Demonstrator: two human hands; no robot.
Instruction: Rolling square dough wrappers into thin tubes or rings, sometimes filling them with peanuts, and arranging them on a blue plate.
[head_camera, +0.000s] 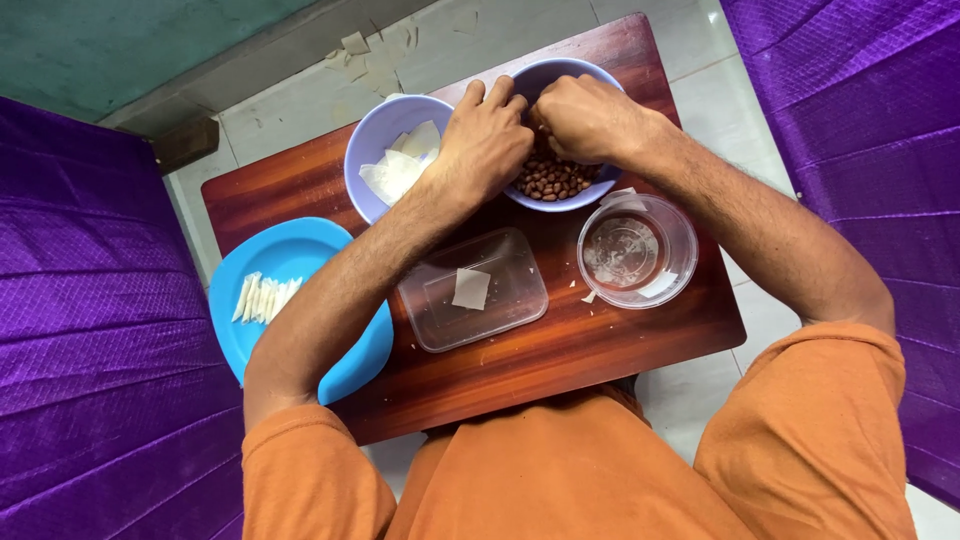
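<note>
My left hand (487, 140) and right hand (585, 118) meet, fingers curled, over the peanut bowl (556, 190); whether either grips anything, I cannot tell.

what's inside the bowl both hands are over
The bowl holds brown peanuts, visible in its near part. The left hand and right hand cover the far part, so whatever lies under them cannot be seen.

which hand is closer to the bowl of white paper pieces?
Left. The left hand is at the rim of the bowl of white paper pieces, reaching over into the peanut bowl. The right hand is farther off, over the peanut bowl.
</note>
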